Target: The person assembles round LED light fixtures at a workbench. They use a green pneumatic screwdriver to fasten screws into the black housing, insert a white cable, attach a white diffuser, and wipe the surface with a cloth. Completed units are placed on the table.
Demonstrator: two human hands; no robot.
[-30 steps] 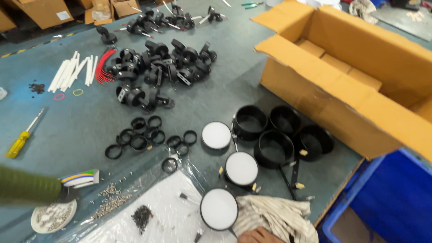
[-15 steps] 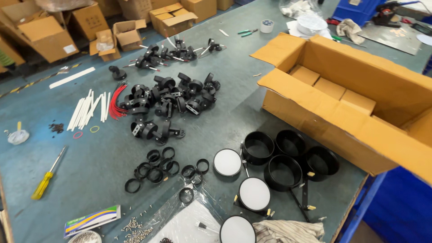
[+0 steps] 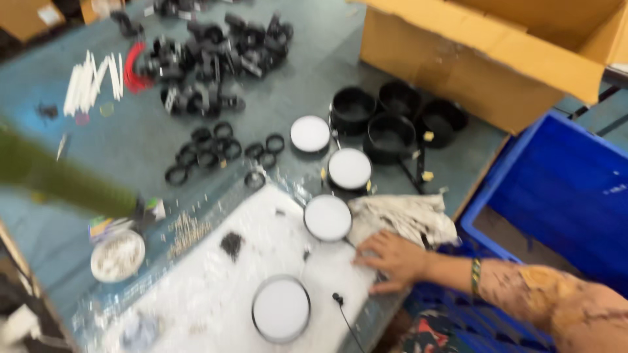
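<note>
right hand (image 3: 392,260) flat on white sheet (image 3: 261,261) — beside rag (image 3: 405,219)

Cardboard box (image 3: 484,52) top right, blue crate (image 3: 562,189) beside; black rings (image 3: 216,150), black cups (image 3: 392,117), white sticks (image 3: 88,82), screw dish (image 3: 118,255).

grey-green worktable (image 3: 327,78), cardboard box (image 3: 497,59), blue crate (image 3: 562,189) beside.

From my remote feed, an open brown cardboard box (image 3: 484,59) stood at the table's far right corner, a blue plastic crate (image 3: 562,189) just below it, and what seemed a small carton (image 3: 23,16) lay blurred at top left.
</note>
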